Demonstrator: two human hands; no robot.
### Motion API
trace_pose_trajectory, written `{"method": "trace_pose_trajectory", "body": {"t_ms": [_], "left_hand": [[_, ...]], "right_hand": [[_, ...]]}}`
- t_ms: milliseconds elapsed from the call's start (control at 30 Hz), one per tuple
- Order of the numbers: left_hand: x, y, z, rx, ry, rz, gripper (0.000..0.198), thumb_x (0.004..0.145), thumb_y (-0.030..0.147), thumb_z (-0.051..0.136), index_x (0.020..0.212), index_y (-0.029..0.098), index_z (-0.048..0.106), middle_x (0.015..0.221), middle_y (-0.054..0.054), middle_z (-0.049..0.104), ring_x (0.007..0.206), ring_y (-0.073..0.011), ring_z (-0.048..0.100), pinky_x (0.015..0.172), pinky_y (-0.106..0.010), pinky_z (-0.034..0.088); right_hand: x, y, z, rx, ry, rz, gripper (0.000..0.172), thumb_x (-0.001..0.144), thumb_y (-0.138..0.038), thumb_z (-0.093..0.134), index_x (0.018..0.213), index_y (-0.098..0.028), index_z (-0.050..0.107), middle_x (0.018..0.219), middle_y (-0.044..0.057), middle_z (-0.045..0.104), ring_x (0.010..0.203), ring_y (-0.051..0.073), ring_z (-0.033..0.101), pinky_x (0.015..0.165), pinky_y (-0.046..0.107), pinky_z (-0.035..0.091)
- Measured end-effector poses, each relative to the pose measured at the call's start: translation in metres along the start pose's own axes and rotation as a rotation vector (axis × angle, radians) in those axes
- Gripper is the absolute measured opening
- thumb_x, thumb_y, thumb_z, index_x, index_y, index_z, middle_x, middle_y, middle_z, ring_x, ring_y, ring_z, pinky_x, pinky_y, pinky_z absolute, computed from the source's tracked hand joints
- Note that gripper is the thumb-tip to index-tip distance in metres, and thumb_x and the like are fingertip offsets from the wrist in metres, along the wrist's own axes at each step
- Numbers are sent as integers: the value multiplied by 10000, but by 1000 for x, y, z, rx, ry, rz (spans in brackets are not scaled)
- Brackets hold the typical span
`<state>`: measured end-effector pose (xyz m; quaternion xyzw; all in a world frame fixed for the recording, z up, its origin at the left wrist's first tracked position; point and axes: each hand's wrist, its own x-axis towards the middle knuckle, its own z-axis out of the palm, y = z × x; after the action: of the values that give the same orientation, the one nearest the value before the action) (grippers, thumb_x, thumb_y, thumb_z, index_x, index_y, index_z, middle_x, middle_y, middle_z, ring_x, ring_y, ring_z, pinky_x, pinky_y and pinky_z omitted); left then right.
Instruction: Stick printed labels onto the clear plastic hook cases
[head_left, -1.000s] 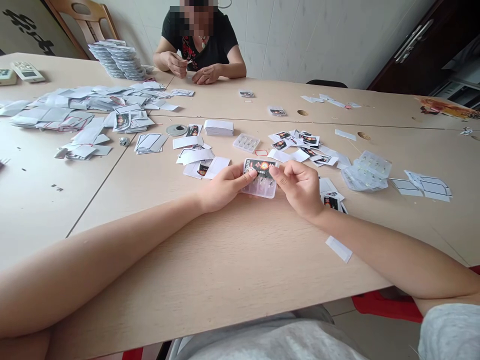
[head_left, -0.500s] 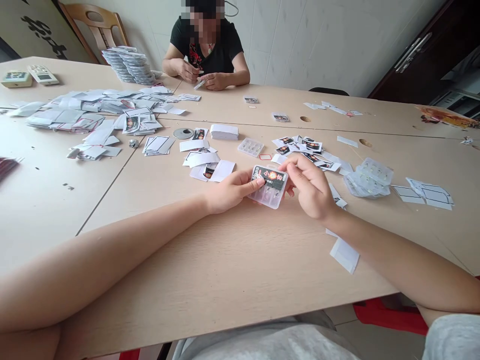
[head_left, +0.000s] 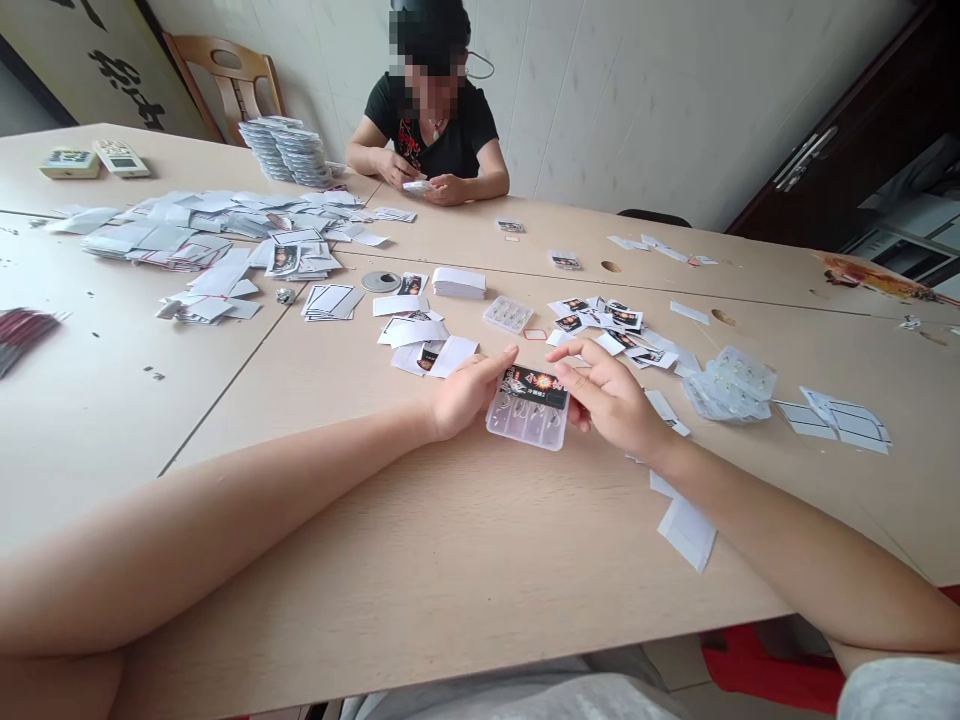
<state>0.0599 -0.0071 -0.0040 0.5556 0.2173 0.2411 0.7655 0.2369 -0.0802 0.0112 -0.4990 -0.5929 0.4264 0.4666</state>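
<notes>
My left hand [head_left: 472, 393] holds the left side of a clear compartment case [head_left: 527, 422] just above the near part of the wooden table [head_left: 420, 560]. My left thumb points up along the case's far left corner; the other left fingers are hidden, so I can't tell how they sit behind it. The case tilts toward me, with a black printed label [head_left: 536, 385] across its far half and small metal pieces showing in the near compartments. My right hand [head_left: 611, 393] is at its right side, thumb and forefinger a little apart by the far right corner, the lower fingertips curled at the right edge. I can't tell whether they press on it.

Beyond my left hand lie loose white cards [head_left: 454, 353], and farther off a neat card stack [head_left: 459, 282] beside a round grey disc [head_left: 381, 282]. Another clear case [head_left: 508, 314] lies just beyond mine. To the right are scattered black-printed cards [head_left: 622, 318] and a pile of clear cases [head_left: 731, 385]; white slips [head_left: 688, 530] lie near my right forearm. On the far side, a co-worker [head_left: 469, 130] in a black top holds something pale.
</notes>
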Motion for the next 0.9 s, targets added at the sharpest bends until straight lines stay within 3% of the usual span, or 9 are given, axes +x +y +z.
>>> {"method": "trace_pose_trajectory", "body": {"t_ms": [100, 200, 333, 433, 567, 667, 700, 767, 900], "left_hand": [[1, 0, -3, 0, -66, -10, 665, 819, 706, 309, 838, 126, 635, 701, -106, 680, 591, -189, 604, 635, -335, 450], [0, 1, -3, 31, -59, -26, 655, 817, 711, 315, 944, 140, 609, 713, -91, 676, 640, -179, 612, 675, -323, 448], [-3, 2, -1, 65, -34, -14, 555, 851, 643, 359, 920, 145, 594, 727, -79, 664, 667, -170, 606, 707, -335, 448], [-4, 2, 0, 91, -35, -7, 506, 875, 595, 369, 915, 142, 591, 730, -76, 658, 675, -166, 604, 711, -338, 448], [-5, 3, 1, 133, -25, -9, 458, 871, 565, 414, 913, 140, 582, 737, -74, 651, 682, -167, 602, 719, -348, 456], [-6, 5, 2, 127, -12, -4, 399, 859, 531, 471, 968, 156, 555, 743, -61, 642, 690, -168, 600, 724, -357, 468], [-6, 5, 3, 122, -5, -1, 382, 856, 517, 487, 978, 160, 547, 742, -57, 639, 692, -167, 600, 722, -356, 471], [-6, 7, 4, 124, 8, 4, 346, 852, 485, 513, 974, 163, 541, 739, -53, 634, 690, -163, 599, 714, -347, 473], [-6, 8, 6, 193, 8, 1, 297, 837, 436, 557, 943, 160, 543, 749, -52, 633, 691, -156, 597, 705, -335, 473]], "right_hand": [[23, 8, -11, 120, 86, 120, 230, 826, -424, 594, 921, -220, 545, 520, -66, 485, 383, 61, 377, 353, 166, 253], [69, 15, -32, 225, 271, 161, 216, 789, -345, 654, 787, -198, 497, 520, -61, 498, 396, 56, 412, 363, 154, 280], [127, 22, -57, 299, 265, 233, 154, 863, -280, 560, 793, -203, 446, 655, 4, 610, 562, 98, 579, 504, 194, 454], [139, 22, -68, 292, 280, 296, 92, 890, -189, 479, 800, -187, 459, 742, 56, 644, 625, 108, 610, 543, 217, 480], [101, 2, -95, 141, 320, 234, 50, 836, -150, 550, 869, -187, 549, 827, 54, 663, 611, 108, 599, 554, 244, 467], [55, -25, -132, -621, 324, 58, 193, 774, -310, 661, 950, -232, 647, 1028, 77, 670, 893, 193, 630, 739, 355, 476], [40, -32, -147, -836, 298, 87, 259, 746, -379, 679, 975, -258, 666, 1098, 77, 656, 1021, 228, 599, 819, 396, 441], [13, -40, -177, -1087, 249, 243, 438, 705, -513, 670, 1102, -332, 639, 1251, 79, 590, 1187, 272, 512, 842, 420, 400], [-19, -27, -226, -1195, 183, 456, 777, 607, -602, 709, 1307, -332, 507, 1353, 138, 511, 1209, 300, 503, 811, 382, 423]]}}
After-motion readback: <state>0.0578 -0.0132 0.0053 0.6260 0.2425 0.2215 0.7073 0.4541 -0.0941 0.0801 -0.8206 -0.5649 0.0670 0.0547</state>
